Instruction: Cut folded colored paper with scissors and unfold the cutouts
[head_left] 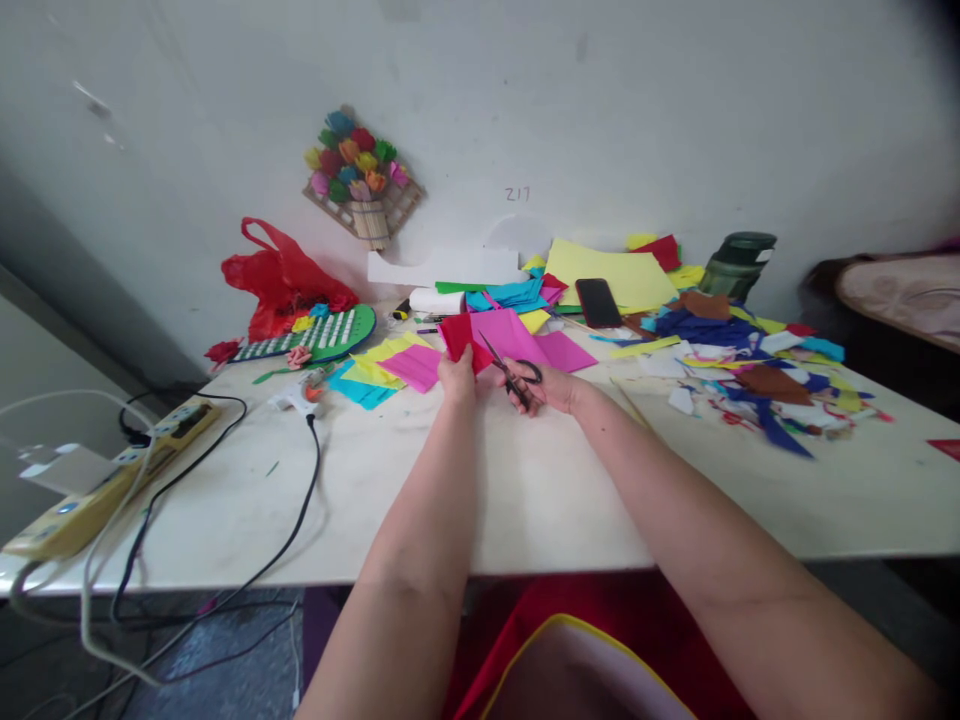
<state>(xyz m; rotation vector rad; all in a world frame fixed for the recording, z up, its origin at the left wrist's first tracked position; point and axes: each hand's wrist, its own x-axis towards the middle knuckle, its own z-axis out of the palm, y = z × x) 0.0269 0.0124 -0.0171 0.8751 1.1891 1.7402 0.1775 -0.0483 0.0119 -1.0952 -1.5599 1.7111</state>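
Observation:
Red paper is pinched in my left hand, just above the white table. My right hand has its fingers around the handles of dark scissors, whose blades point up and left toward the red paper. Behind both hands lies pink paper. Yellow sheets and another pink piece are spread to the left of my left hand. Whether the blades touch the red paper is too small to tell.
Cut scraps are heaped at the right, near a green bottle. A phone rests on yellow paper at the back. Toward the left are a glue gun, its black cord, a power strip and a red bag.

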